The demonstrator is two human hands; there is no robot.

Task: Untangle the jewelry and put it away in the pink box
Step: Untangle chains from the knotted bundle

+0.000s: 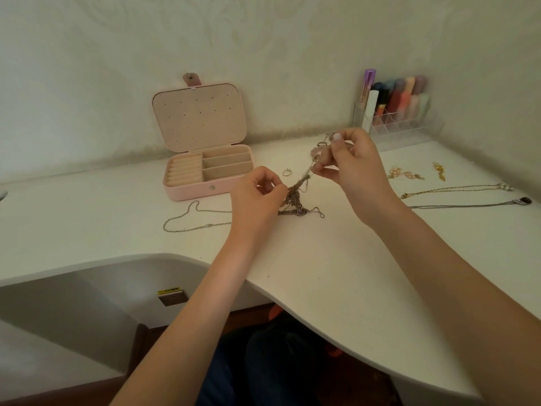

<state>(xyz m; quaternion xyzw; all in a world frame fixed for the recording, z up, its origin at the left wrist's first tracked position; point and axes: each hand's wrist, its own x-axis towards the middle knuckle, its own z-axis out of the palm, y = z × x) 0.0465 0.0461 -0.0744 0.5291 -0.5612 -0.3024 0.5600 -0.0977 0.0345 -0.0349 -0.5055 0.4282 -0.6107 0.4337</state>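
Observation:
A tangled clump of thin chains hangs between my two hands above the white desk. My left hand pinches the clump's lower part. My right hand holds its upper end, lifted higher, with pink beads and rings near the fingers. The tangle's lowest loops lie on the desk. The pink box stands open behind my left hand, lid upright, its compartments empty. A silver chain lies in front of the box. A small ring lies between the box and the tangle.
Right of my hands lie gold earrings, another gold earring and two long necklaces. A clear organizer with lipsticks stands at the back right against the wall. The desk's curved front edge runs close to my forearms.

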